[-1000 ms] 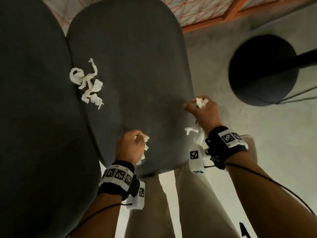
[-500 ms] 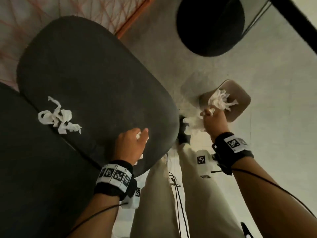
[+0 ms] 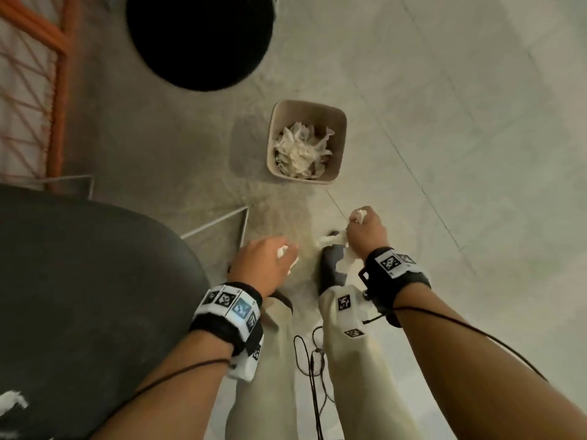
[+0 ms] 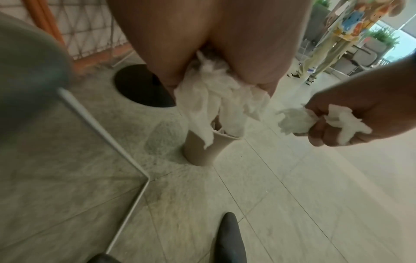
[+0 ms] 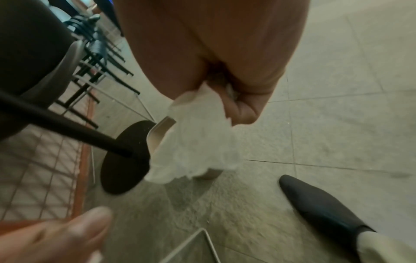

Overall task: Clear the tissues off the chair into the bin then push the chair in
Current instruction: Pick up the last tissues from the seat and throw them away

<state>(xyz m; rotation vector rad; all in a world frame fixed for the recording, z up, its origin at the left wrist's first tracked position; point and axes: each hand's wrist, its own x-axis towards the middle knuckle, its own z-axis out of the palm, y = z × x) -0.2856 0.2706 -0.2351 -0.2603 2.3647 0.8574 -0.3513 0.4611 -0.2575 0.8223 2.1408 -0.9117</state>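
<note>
Tiled floor [image 3: 444,122]; both grips clench tissues, left [image 3: 265,265], right [image 3: 365,231], short of bin [image 3: 306,106].

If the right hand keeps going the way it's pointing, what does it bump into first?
Probably the bin. The right hand, gripping tissue, points toward it with nothing visible between. Depth is unclear, so it could pass above the rim.

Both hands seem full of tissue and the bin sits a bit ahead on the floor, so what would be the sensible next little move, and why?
Probably carry both hands forward over the bin and let go. The left hand and the right hand each grip crumpled tissue, yet both are short of the bin's rim, above bare floor. The bin already holds tissues, and a scrap remains on the chair.
</note>
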